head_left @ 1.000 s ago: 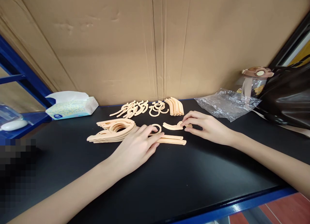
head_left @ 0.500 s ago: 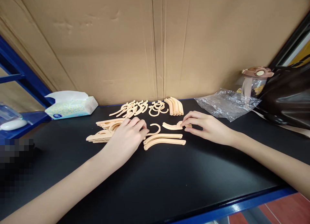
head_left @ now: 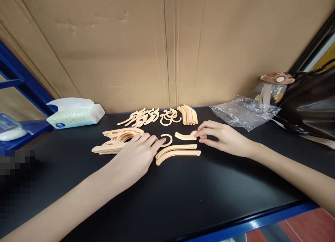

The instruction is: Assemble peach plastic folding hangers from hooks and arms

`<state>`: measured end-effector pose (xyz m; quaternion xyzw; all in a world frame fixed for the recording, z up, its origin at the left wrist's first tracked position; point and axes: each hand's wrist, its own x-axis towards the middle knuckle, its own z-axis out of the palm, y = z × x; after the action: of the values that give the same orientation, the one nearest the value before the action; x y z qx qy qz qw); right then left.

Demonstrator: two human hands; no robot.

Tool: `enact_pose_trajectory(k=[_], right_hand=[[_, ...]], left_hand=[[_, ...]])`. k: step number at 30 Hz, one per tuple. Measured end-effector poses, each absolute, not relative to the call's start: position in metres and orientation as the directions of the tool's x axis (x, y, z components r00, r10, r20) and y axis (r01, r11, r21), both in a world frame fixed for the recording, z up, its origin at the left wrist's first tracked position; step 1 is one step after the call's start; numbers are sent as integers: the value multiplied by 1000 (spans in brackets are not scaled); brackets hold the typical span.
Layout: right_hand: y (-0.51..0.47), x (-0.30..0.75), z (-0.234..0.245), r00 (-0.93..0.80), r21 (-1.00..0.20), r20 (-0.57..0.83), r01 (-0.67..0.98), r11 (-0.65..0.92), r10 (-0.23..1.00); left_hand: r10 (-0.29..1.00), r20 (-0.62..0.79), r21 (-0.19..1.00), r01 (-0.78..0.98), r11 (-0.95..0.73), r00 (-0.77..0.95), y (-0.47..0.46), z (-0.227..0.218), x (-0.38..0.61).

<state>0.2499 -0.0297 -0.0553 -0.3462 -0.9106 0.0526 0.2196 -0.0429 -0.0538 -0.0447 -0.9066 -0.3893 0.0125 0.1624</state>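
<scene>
Peach plastic hanger parts lie on a black tabletop [head_left: 183, 189]. My left hand [head_left: 136, 154] rests flat with its fingers stretched out, partly over a stack of hanger bodies [head_left: 115, 139]. Its fingertips touch a small hook ring [head_left: 168, 139]. My right hand [head_left: 222, 137] pinches the right end of a short curved piece [head_left: 184, 136]. Two long curved arms [head_left: 178, 151] lie between the hands. Along the back sit rows of hooks [head_left: 141, 117], rings [head_left: 170, 117] and stacked curved pieces [head_left: 188, 115].
A tissue pack [head_left: 75, 113] sits at the back left and a white mouse [head_left: 13, 133] at the far left. A crumpled clear bag [head_left: 244, 111], a capped bottle [head_left: 274, 85] and a dark bag [head_left: 311, 102] stand at the right. A cardboard wall closes the back. The blue table edge [head_left: 261, 219] runs in front.
My left hand slid left off the long curved arms onto the stack, then stretched its fingers out to the hook ring. My right hand has stayed in place.
</scene>
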Motion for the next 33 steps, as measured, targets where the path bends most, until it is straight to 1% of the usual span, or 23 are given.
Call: enact_pose_trajectory(k=[5,11,14,18,22,24,26,28,31,33], right_hand=[[-30,251,-54,-659,-244,353,620,746,664],[-30,250,-53,-666,-246,356,610,753,656],[-32,248,-53,-679,-267,364,579,770,637],[-42,240,-51,-704,-326,343,531,782,622],[-55,229,-49,-751,-409,304,452,793,586],[-59,225,-49,-773,-452,290,408,793,564],[-61,224,-48,-785,-521,279,361,773,554],[-61,224,-47,-783,-628,251,315,711,569],[-59,226,-45,-773,-795,177,252,552,609],[-57,227,-44,-762,-867,126,227,444,635]], left_hand=[[720,82,-266,712,-650,689,-52,-45,-42],[727,153,-272,736,-620,669,-55,-45,-38],[705,243,-260,745,-614,666,-57,-45,-37],[645,399,-184,746,-640,652,-59,-46,-34],[613,456,-89,719,-690,645,-66,-46,-28],[601,445,-65,693,-718,664,-69,-45,-25],[586,425,-54,665,-745,690,-72,-45,-23],[573,414,-39,642,-765,708,-73,-46,-22],[548,414,-10,605,-796,727,-71,-48,-23],[530,416,-3,584,-812,739,-71,-49,-24]])
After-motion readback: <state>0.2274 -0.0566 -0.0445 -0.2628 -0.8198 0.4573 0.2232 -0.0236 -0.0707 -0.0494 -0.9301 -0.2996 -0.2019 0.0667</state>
